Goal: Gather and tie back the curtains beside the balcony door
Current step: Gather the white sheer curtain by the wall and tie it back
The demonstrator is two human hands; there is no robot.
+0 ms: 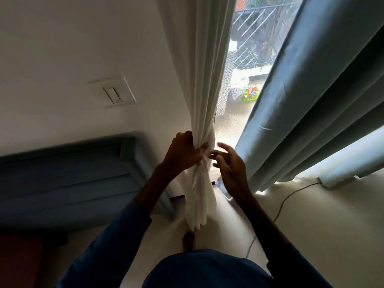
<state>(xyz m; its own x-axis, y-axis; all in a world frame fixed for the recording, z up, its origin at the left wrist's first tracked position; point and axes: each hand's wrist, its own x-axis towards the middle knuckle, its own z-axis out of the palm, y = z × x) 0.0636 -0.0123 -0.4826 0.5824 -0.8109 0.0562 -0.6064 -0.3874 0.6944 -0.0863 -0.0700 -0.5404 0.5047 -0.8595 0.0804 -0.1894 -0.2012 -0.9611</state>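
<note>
Blue-grey curtain [311, 100]: hangs loose to the right of the balcony door [234, 121], folds falling free to the floor; not gathered, so I judge it the second half of the job.

White curtain [199, 69]: hangs at the left edge of the balcony door, drawn in from a wide fall above to one narrow bunch at about waist height, tail dropping below; bunching it there clears the glass and leaves a neck for a tie to go round.

Light switch [113, 94]: on the wall well left of the balcony door; not involved.

Left hand [185, 150]: just left of the door's lower glass, fingers and thumb wrapped round the white bunch; it serves as the clamp that keeps the folds from spreading.

Right hand [228, 163]: in front of the door's lower glass, just beside the bunch, fingers spread and relaxed, holding nothing; whether the fingertips touch cloth I cannot tell.

No tie-back in view; my judgement is gathering nearly done on this side, tying not yet begun.
</note>
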